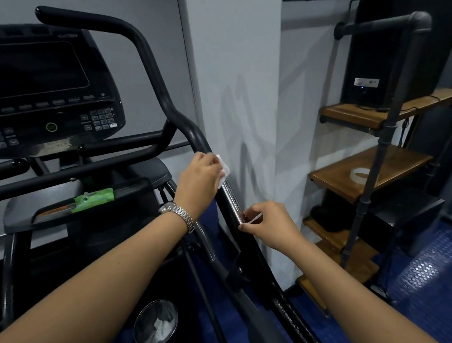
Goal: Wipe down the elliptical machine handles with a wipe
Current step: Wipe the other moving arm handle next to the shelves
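The elliptical's right moving handle [156, 76] is a black bent bar with a silver sensor strip [232, 198] lower down. My left hand [198, 179], a metal watch on its wrist, presses a white wipe [224, 169] around the bar just above the strip. My right hand [267, 223] sits lower on the same bar, pinching it at the strip's lower end; a thin white sliver shows between its fingers, and I cannot tell what it is. The console [31, 87] stands at the upper left.
A green wipes pack [93, 200] lies on the machine's tray. A round bin [155, 324] with crumpled white wipes stands on the blue floor below. A white wall column is close right of the handle, and a pipe-frame wooden shelf [369, 169] stands further right.
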`<state>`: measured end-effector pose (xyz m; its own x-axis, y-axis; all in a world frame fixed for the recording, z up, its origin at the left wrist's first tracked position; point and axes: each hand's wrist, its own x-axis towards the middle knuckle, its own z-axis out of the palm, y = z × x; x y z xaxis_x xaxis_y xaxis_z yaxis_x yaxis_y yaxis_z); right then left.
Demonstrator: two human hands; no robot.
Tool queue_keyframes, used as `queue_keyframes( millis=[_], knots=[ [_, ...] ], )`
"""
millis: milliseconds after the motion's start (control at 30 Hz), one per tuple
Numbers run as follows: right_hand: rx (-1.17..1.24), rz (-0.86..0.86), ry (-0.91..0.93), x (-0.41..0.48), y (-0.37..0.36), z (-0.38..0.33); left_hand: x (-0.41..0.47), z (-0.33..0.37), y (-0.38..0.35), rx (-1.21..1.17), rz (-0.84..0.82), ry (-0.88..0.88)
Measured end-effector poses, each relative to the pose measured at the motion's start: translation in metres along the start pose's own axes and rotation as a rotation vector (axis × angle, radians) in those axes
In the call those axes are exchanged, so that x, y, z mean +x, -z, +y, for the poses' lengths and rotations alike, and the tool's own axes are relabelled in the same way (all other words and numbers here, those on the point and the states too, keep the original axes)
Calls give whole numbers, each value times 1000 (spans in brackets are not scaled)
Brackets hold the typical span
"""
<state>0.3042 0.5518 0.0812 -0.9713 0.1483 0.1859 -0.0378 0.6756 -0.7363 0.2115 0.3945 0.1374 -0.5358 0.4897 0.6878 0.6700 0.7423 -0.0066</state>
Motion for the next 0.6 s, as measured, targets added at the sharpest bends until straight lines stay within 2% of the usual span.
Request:
queue_keyframes(
  millis=[100, 267, 400, 533, 600],
  knots=[
    [-3, 2, -7, 0, -1, 1, -7, 1, -3, 71, -131, -108],
    [-19, -8, 3, 2, -1, 1, 10, 6, 4, 163, -112, -43],
    [-32, -13, 5, 1, -1, 1, -2, 23, 0, 204, -299, -189],
    [-41, -9, 7, 3, -1, 2, 16, 17, 6, 272, -272, -92],
    [-47, -11, 1, 3, -2, 4, 12, 24, 5, 277, -332, -128]
  ],
)
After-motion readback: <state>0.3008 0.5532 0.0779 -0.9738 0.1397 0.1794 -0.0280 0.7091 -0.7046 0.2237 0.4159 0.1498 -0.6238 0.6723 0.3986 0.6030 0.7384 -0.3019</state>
